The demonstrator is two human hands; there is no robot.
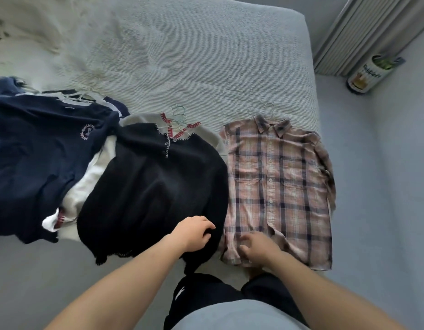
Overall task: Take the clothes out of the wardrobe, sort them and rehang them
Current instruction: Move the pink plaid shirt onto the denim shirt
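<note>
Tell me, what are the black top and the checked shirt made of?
The black cardigan looks like soft, fuzzy knit, maybe wool: matte, with stitched edging. The plaid shirt looks like thin woven cotton or flannel: it lies flat, creased, with buttons and pockets.

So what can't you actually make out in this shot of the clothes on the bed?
Head view only:
- Navy top: cut off by the left edge.
- White garment: mostly hidden under the black cardigan.
- Right hand on the plaid shirt: motion-blurred, grip unclear.
- Printed can on the floor: label too blurred to read.
</note>
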